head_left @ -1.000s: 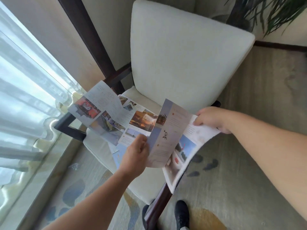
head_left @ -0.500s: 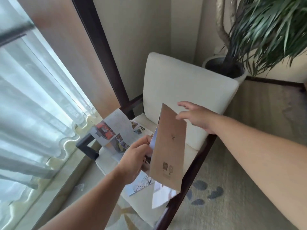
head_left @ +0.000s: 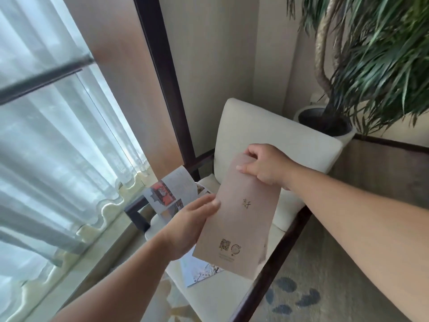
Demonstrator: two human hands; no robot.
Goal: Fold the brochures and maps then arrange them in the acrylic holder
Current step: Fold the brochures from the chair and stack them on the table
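**Change.** A second ago the tan brochure (head_left: 241,226) is spread open in panels over the chair (head_left: 267,126). Now it is closed flat to a single panel and lifted clear of the seat, its printed back facing you. Half a second ago your right hand (head_left: 264,166) hangs open and apart from it. Now that hand pinches the top edge, thumb on the near face and fingers curled over the far side. Your left hand (head_left: 192,221) grips the left edge as before, thumb (head_left: 209,203) pressed on the near face; the fingers behind the sheet are hidden.

**Finding.** Judged from this, the fold on this piece is complete or needs only a final crease between your two grips. It is ready to be filed.

**Outstanding work.** Beyond your left fingertips an open brochure (head_left: 169,194) lies unfolded on the seat. Below your left wrist a second open sheet (head_left: 199,270) lies flat on the cushion.

**Containers.** The white pot (head_left: 346,135), beyond your right knuckles, holds the plant (head_left: 371,54) and nothing of the task. The acrylic holder is not in view, so its contents cannot be reported. You need to locate it before releasing either grip.
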